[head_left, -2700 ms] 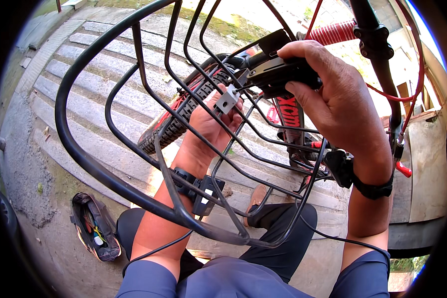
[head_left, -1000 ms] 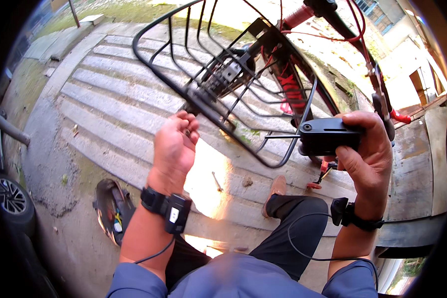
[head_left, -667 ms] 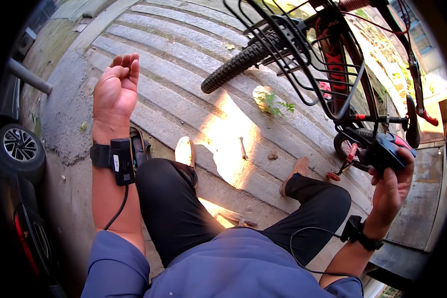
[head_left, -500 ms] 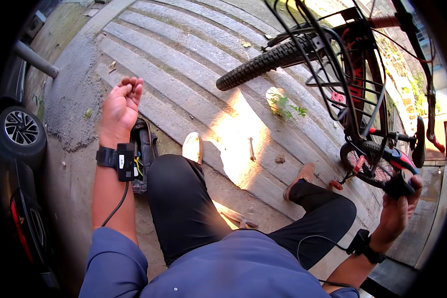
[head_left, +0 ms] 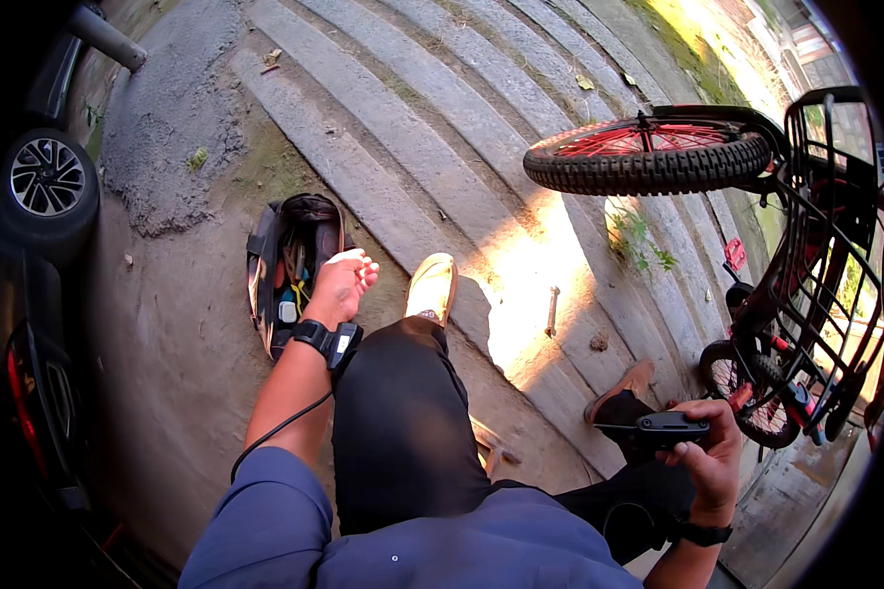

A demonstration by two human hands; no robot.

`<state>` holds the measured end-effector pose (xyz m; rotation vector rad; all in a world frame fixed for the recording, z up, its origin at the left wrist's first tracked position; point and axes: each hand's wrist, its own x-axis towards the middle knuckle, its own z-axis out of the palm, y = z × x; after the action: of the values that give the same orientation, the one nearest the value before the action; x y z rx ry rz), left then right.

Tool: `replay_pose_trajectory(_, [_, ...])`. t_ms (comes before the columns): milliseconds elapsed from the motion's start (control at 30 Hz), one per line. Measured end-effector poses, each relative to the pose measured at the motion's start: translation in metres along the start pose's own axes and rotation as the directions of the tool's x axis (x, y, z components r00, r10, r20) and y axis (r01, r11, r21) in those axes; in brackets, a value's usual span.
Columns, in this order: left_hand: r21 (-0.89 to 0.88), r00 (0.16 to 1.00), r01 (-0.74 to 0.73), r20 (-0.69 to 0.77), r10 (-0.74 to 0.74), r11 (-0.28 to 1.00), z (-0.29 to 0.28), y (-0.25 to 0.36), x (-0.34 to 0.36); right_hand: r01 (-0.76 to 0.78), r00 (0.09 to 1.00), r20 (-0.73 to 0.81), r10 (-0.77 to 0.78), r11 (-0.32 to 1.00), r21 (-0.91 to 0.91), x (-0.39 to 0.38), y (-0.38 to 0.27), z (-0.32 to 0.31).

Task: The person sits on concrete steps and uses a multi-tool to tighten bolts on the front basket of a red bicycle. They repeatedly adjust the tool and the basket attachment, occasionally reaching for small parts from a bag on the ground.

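My right hand (head_left: 707,456) grips a black, oblong folding multi-tool (head_left: 673,425) at the lower right, above my right knee. The fingers and thumb are wrapped around one end of it. My left hand (head_left: 344,285) hovers beside the right side of an open tool bag (head_left: 259,255), above my left knee. Its fingers curl in, and nothing shows in them. Inside the bag are several hand tools, one with a yellow part, partly hidden in shadow. A bicycle stands at the right, its front tire (head_left: 648,177) toward the middle and its black wire basket (head_left: 827,324) nearer the edge.
A wrench (head_left: 552,311) lies on the grooved concrete slabs (head_left: 432,147) in a sunlit patch. A small green plant (head_left: 643,245) grows near it. A dark car with an alloy wheel (head_left: 47,179) is at the left, and a grey pipe (head_left: 108,39) juts in above.
My right hand has brought the multi-tool inward, toward my body. My left hand has come down beside the tool bag. The view has shifted, and the bicycle's front wheel now appears more side-on.
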<state>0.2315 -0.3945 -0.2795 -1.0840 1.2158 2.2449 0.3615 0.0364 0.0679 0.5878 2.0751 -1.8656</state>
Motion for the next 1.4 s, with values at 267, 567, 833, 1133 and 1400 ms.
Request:
replay_pose_trajectory(267, [0.147, 0.987, -0.046, -0.148, 0.068, 0.988, -0.007, -0.035, 0.056, -0.157, 0.987, 0.025, 0.161, 0.982, -0.104, 0.05, 0.006, 0.022])
replay_pose_trajectory(567, [0.559, 0.837, -0.179, -0.346, 0.425, 0.809, -0.016, -0.024, 0.114, -0.238, 0.967, 0.052, 0.249, 0.956, -0.17, 0.103, 0.008, 0.042])
replay_pose_trajectory(833, [0.867, 0.824, -0.221, -0.08, 0.561, 0.447, -0.035, -0.021, 0.133, -0.278, 0.952, 0.087, 0.295, 0.946, -0.168, 0.124, 0.012, 0.053])
replay_pose_trajectory(1133, [0.981, 0.787, -0.183, 0.104, 0.608, 0.069, -0.02, -0.008, 0.133, -0.274, 0.952, 0.094, 0.292, 0.947, -0.167, 0.137, 0.007, 0.061])
replay_pose_trajectory(1400, [0.973, 0.794, -0.214, 0.121, 0.596, 0.087, -0.023, -0.001, 0.134, -0.295, 0.947, 0.081, 0.312, 0.939, -0.175, 0.146, 0.002, 0.062])
